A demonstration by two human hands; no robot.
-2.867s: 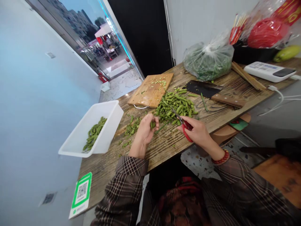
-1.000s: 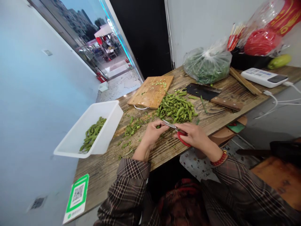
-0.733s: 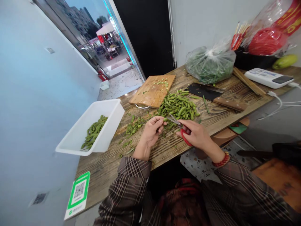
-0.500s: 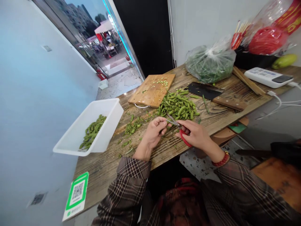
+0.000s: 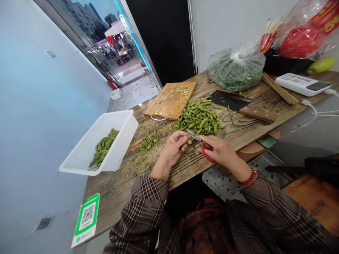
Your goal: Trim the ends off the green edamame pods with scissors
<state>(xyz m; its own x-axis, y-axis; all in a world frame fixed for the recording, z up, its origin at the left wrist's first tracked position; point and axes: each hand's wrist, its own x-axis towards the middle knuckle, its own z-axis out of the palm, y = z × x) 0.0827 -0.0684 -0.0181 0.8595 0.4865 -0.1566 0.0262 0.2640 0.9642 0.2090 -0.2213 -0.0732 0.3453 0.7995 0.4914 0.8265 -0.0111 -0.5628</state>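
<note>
My left hand [image 5: 176,147] pinches a green edamame pod [image 5: 190,138], mostly covered by the fingers. Red-handled scissors [image 5: 208,154] are in my right hand [image 5: 220,150], their blades closed or nearly so and pointing left at the pod. Just beyond both hands lies a heap of edamame pods [image 5: 202,119]. Left of it, small trimmed bits [image 5: 149,141] are scattered on the wooden table [image 5: 111,197]. A white plastic tub [image 5: 119,151] at the left holds more pods [image 5: 104,147].
Behind the heap lie a cutting board [image 5: 165,100] with chopped pieces and a cleaver [image 5: 230,100]. A bag of greens [image 5: 235,72], a white device [image 5: 302,84] with cables and a yellow-green vegetable [image 5: 321,65] are at the right. A QR-code card [image 5: 87,220] lies at the near left corner.
The scissor blades have come together from a wider opening at the pod. Both hands stay in nearly the same place.
</note>
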